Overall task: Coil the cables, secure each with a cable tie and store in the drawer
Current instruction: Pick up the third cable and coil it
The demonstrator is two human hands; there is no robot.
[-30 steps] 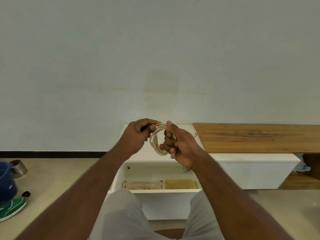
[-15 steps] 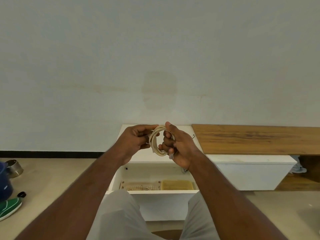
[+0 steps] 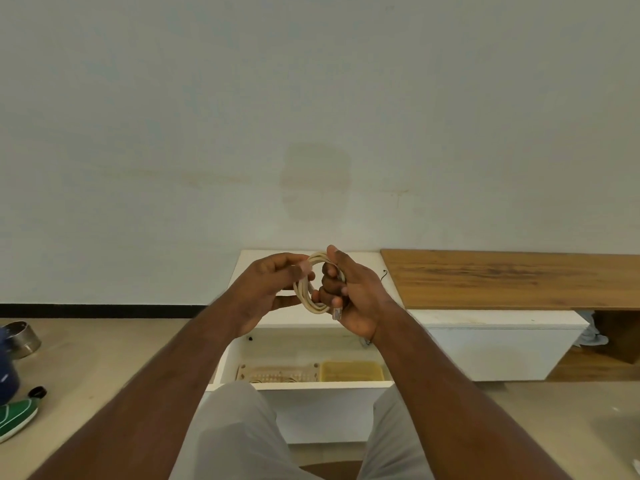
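Cream cable (image 3: 313,289) is wound into a small coil, held up in front of me between both hands, above the open drawer (image 3: 304,355). My left hand (image 3: 266,289) has its grip clamped on the coil's left side, thumb and fingertips pinching the strands near the top-left. My right hand (image 3: 353,296) grips the right side, thumb up over the top of the loop, fingers curled through the middle of the coil. A clear plug end (image 3: 336,312) of the cable sticks out below my right fingers, hanging just under the coil. Can't make out any tie on the coil. The drawer is pulled out from a white cabinet (image 3: 502,344), and it holds a yellowish container (image 3: 351,370) on the right and a pale wooden-looking tray (image 3: 277,372) on the left, touching side by side; contents of the tray too small to tell. A thin black wire (image 3: 383,274) lies on the white cabinet top near the wooden tabletop (image 3: 512,278) to the right. On the floor far left: a steel bowl (image 3: 20,339), a blue object (image 3: 7,375) partly cut off, a green shoe (image 3: 15,417). My knees in light grey trousers (image 3: 239,431) are at the bottom.
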